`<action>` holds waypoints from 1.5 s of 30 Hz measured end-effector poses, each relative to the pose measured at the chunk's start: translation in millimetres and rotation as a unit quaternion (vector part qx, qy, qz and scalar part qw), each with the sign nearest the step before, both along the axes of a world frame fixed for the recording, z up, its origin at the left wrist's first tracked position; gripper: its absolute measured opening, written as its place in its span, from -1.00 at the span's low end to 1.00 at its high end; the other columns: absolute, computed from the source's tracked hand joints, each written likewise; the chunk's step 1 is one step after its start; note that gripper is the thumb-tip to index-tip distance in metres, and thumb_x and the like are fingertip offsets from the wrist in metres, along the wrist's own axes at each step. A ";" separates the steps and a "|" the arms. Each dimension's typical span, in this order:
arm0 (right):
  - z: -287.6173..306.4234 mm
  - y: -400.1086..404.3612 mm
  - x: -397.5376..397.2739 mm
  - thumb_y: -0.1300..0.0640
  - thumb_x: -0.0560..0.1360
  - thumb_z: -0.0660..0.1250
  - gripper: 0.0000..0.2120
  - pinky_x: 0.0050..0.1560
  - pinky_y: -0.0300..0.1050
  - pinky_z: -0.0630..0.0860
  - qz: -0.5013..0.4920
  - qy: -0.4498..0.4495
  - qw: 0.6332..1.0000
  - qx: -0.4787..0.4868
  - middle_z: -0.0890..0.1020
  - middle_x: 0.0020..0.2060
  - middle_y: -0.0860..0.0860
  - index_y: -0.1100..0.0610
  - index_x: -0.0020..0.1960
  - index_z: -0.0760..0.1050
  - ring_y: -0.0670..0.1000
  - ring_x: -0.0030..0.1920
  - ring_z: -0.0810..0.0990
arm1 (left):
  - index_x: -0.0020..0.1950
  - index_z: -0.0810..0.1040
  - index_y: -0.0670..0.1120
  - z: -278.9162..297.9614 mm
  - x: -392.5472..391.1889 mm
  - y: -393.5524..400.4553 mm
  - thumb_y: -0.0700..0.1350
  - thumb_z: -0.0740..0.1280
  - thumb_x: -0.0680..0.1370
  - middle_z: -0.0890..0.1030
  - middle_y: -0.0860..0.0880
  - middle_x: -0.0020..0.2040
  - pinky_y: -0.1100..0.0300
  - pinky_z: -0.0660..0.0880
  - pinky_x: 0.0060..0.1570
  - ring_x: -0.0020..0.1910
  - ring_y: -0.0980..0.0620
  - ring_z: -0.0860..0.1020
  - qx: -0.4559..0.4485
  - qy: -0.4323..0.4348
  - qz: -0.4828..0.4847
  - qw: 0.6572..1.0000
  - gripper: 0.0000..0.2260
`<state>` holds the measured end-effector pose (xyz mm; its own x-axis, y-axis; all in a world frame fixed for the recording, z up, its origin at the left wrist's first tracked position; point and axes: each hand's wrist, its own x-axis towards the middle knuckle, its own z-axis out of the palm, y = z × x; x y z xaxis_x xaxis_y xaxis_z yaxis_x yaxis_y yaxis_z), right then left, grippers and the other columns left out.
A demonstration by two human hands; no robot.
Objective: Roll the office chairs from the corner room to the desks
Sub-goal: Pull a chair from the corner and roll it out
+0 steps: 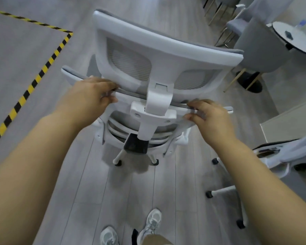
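Note:
A white office chair (pixel 159 55) with grey mesh back and headrest stands in front of me, seen from behind, on castors on the grey plank floor. My left hand (pixel 91 98) grips the top edge of its backrest left of the headrest post. On the right side of that edge my right hand (pixel 208 115) grips it too. The seat is hidden behind the backrest.
A second white office chair (pixel 279 156) stands close on the right, its castor legs reaching toward my path. A round table (pixel 281 30) and grey padded chairs (pixel 260 48) are at the upper right. Yellow-black floor tape (pixel 37 75) marks a carpeted zone at left.

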<state>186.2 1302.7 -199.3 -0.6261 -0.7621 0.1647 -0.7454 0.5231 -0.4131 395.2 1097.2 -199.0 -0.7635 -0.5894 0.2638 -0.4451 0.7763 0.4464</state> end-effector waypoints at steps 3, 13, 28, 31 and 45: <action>1.3 -31.7 19.4 0.12 0.40 0.45 -0.70 0.23 0.17 0.40 0.022 -0.007 1.000 0.002 0.62 0.09 0.11 0.14 0.11 0.61 0.16 0.09 0.56 | 0.22 0.57 -0.15 -1.9 27.4 -21.2 -0.16 0.35 0.52 0.59 -0.16 0.19 -0.07 0.36 0.26 0.17 -0.21 0.50 0.003 0.018 0.012 1.000 -0.72; 6.8 -170.6 53.0 0.10 0.40 0.46 -0.68 0.18 -0.14 0.41 0.122 -0.082 0.989 0.003 0.59 0.09 0.05 0.07 0.15 0.60 0.03 0.09 0.52 | 0.20 0.58 -0.12 -4.3 109.5 -95.1 -0.16 0.37 0.50 0.61 -0.17 0.15 -0.07 0.42 0.14 0.13 -0.23 0.52 0.002 0.023 0.140 0.990 -0.73; 4.1 -456.2 95.9 0.01 0.41 0.45 -0.66 0.08 -0.11 0.38 0.357 -0.061 0.932 0.023 0.58 0.12 0.02 0.05 0.16 0.59 0.08 0.12 0.51 | 0.28 0.53 -0.10 3.7 181.4 -246.0 -0.19 0.32 0.53 0.56 -0.12 0.26 0.08 0.29 0.23 0.23 -0.18 0.46 0.045 -0.012 0.366 0.930 -0.69; 5.6 -513.1 107.3 -0.01 0.42 0.43 -0.64 0.04 -0.20 0.31 0.390 -0.046 0.919 0.036 0.57 0.17 0.01 0.05 0.19 0.58 0.08 0.15 0.50 | 0.28 0.52 -0.11 1.6 194.6 -280.3 -0.19 0.31 0.54 0.55 -0.14 0.26 0.06 0.26 0.29 0.24 -0.17 0.45 0.057 -0.007 0.394 0.917 -0.70; 6.0 -753.2 213.9 -0.03 0.42 0.44 -0.62 0.09 -0.19 0.34 0.446 -0.068 0.891 0.052 0.57 0.19 -0.02 0.02 0.20 0.57 0.02 0.18 0.49 | 0.30 0.50 -0.10 5.1 293.6 -471.0 -0.14 0.29 0.55 0.54 -0.13 0.27 -0.05 0.20 0.42 0.28 -0.14 0.43 0.077 -0.006 0.464 0.883 -0.69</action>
<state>400.1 549.5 -193.2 0.2286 -0.9730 0.0329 -0.8306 -0.2126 -0.5147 688.8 626.2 -193.9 0.0637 -0.9906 0.1207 -0.8628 0.0061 0.5055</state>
